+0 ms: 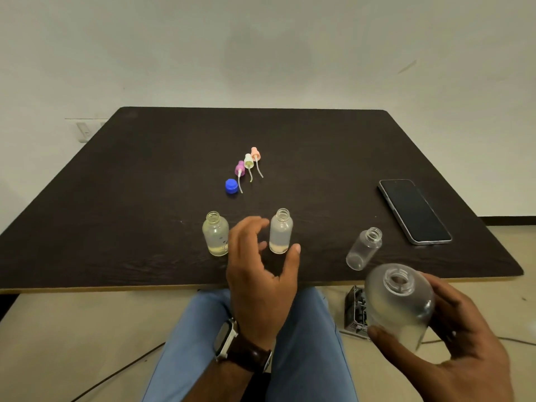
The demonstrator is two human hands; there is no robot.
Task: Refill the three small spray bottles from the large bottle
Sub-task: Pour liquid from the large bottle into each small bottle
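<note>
My right hand (pixel 452 340) grips the large frosted bottle (pixel 398 303), uncapped, held in the air below the table's front edge. My left hand (pixel 261 271) hovers with relaxed fingers spread around the middle small bottle (pixel 280 232), thumb to its right, not clearly touching it. That bottle and the left small bottle (pixel 215 235) stand upright without caps, each with a little liquid at the bottom. The third small bottle (pixel 365 248) stands to the right and looks empty. Farther back lie the purple (pixel 239 167), white (pixel 248 161) and pink (pixel 255 153) spray heads and a blue cap (pixel 231 186).
A dark phone (pixel 414 211) lies face up at the right of the dark table (pixel 116 198). A small box (pixel 356 310) and cables lie on the floor under the table's front edge. My knees in blue trousers sit below.
</note>
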